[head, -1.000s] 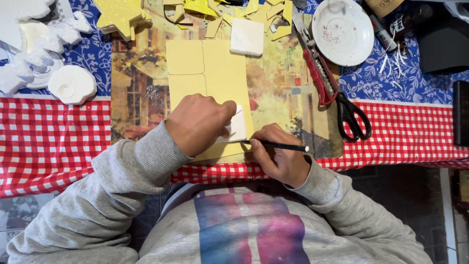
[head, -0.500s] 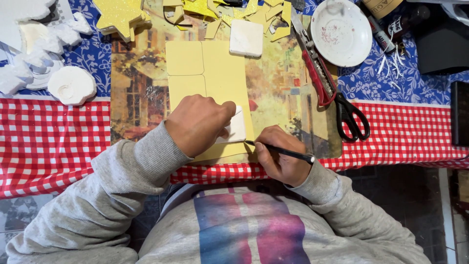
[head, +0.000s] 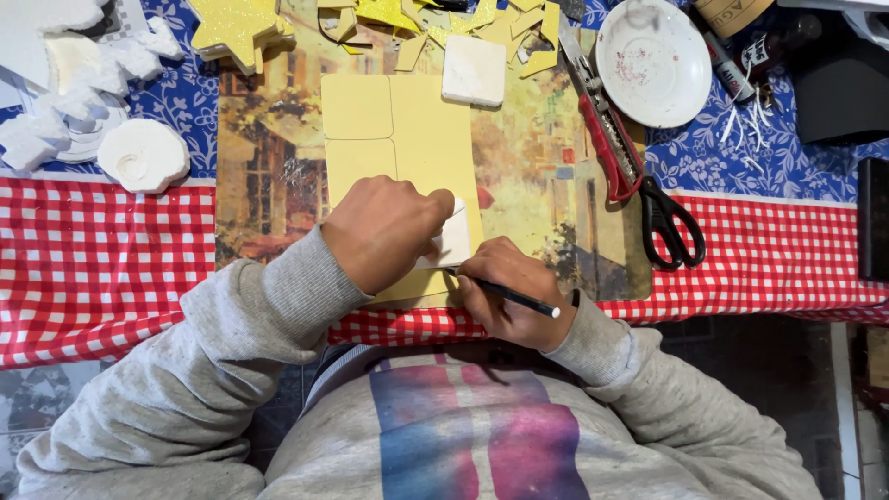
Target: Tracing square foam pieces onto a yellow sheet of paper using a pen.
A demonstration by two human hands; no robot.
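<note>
Yellow foam sheet [head: 407,139], thin, light and bendy by my reckoning, lies on a printed mat on the desk [head: 93,259]. I see the left hand [head: 384,231] pressing a small white template [head: 449,239] flat onto it, fingers curled, while the right hand [head: 509,292] grips a black pencil [head: 514,298] at the template's edge. Beyond lie scissors [head: 671,218], a white plate [head: 653,60] and glittery yellow scraps [head: 407,18].

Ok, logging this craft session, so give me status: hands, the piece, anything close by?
Left hand pressing white template on yellow foam sheet. Right hand grips black pencil at template's edge. Scissors lie apart, right.
</note>
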